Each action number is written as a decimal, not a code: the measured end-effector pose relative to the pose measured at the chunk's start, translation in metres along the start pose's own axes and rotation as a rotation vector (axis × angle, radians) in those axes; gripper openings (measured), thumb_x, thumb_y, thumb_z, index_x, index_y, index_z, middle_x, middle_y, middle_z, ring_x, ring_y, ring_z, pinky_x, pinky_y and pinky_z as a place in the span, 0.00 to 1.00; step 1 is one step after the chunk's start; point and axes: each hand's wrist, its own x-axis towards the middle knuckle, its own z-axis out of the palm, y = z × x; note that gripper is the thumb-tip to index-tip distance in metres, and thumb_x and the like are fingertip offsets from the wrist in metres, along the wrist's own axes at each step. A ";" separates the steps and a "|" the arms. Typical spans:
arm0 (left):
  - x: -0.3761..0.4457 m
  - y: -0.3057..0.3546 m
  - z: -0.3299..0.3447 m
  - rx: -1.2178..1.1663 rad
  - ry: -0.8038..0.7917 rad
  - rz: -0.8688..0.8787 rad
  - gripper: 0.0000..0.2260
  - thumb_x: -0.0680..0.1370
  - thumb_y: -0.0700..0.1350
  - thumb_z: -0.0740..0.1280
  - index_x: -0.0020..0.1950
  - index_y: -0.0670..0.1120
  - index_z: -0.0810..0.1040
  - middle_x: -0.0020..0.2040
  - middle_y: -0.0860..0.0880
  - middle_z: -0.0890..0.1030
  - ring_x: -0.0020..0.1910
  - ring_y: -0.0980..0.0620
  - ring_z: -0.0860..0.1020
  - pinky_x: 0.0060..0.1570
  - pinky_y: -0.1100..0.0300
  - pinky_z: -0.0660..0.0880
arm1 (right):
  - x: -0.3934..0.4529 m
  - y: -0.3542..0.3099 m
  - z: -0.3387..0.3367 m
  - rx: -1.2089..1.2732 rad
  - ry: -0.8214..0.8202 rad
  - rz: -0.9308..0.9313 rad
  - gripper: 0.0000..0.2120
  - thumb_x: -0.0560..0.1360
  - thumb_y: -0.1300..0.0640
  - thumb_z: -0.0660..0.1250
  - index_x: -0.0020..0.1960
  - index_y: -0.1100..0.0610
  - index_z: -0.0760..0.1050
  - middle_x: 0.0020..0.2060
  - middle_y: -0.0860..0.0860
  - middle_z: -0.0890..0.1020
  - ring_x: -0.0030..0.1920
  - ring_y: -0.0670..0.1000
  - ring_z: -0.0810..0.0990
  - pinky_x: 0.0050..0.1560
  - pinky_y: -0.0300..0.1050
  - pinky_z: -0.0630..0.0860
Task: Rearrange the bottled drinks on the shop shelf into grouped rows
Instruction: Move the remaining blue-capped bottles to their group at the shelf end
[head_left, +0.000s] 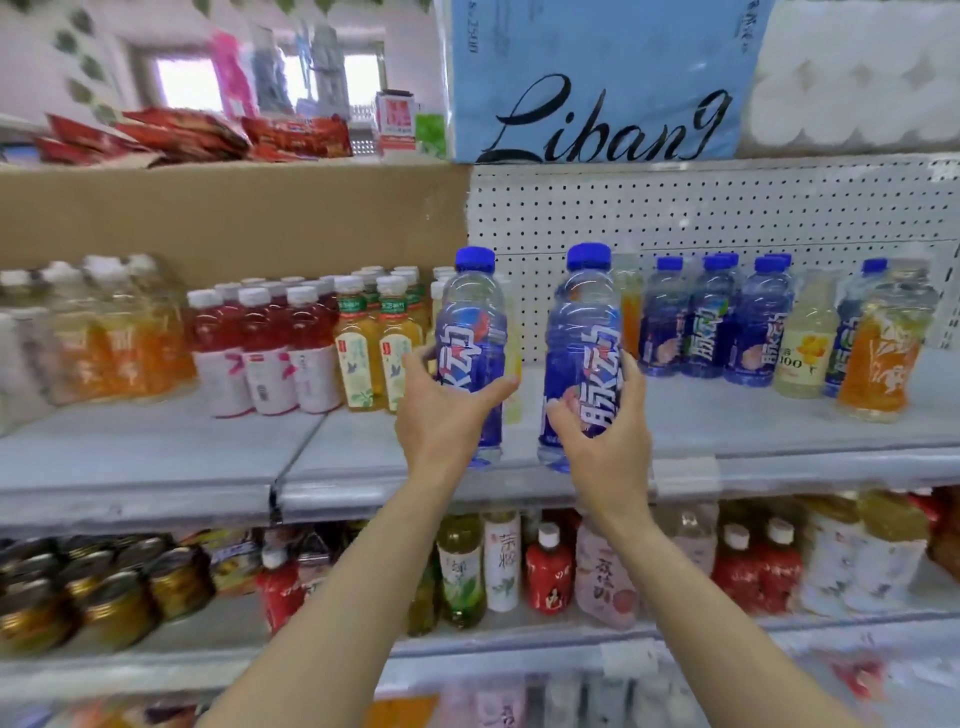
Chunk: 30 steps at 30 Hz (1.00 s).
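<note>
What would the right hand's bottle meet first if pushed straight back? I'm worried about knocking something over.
Probably nothing at once: the right hand holds a blue bottle before a bare stretch of shelf. An orange bottle stands just right of that line; depth is unclear.

Blurred orange bottles (111, 332) at left edge

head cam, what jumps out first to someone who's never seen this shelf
Two blue-capped bottles at the middle shelf's front: the left hand grips the left blue bottle, the right hand grips the right blue bottle. Above them, a big blue Libang pack sits on the top shelf.
</note>
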 end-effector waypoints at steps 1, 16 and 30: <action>-0.002 -0.004 -0.016 0.012 0.020 -0.006 0.36 0.61 0.61 0.81 0.62 0.56 0.66 0.54 0.55 0.81 0.51 0.54 0.82 0.55 0.47 0.80 | -0.010 -0.007 0.010 0.007 -0.014 -0.003 0.32 0.73 0.56 0.73 0.70 0.43 0.60 0.57 0.43 0.77 0.54 0.40 0.78 0.51 0.33 0.75; 0.038 -0.073 -0.202 0.140 0.300 -0.066 0.36 0.64 0.60 0.80 0.64 0.53 0.67 0.52 0.56 0.76 0.48 0.54 0.78 0.50 0.53 0.80 | -0.088 -0.068 0.206 0.119 -0.192 0.005 0.37 0.72 0.49 0.73 0.74 0.45 0.57 0.63 0.43 0.74 0.60 0.43 0.77 0.54 0.47 0.80; 0.138 -0.131 -0.304 0.209 0.495 -0.049 0.36 0.63 0.61 0.80 0.64 0.53 0.67 0.52 0.57 0.77 0.49 0.56 0.78 0.51 0.56 0.76 | -0.087 -0.076 0.370 0.257 -0.285 -0.038 0.37 0.72 0.51 0.74 0.74 0.49 0.58 0.63 0.45 0.74 0.60 0.44 0.77 0.53 0.46 0.81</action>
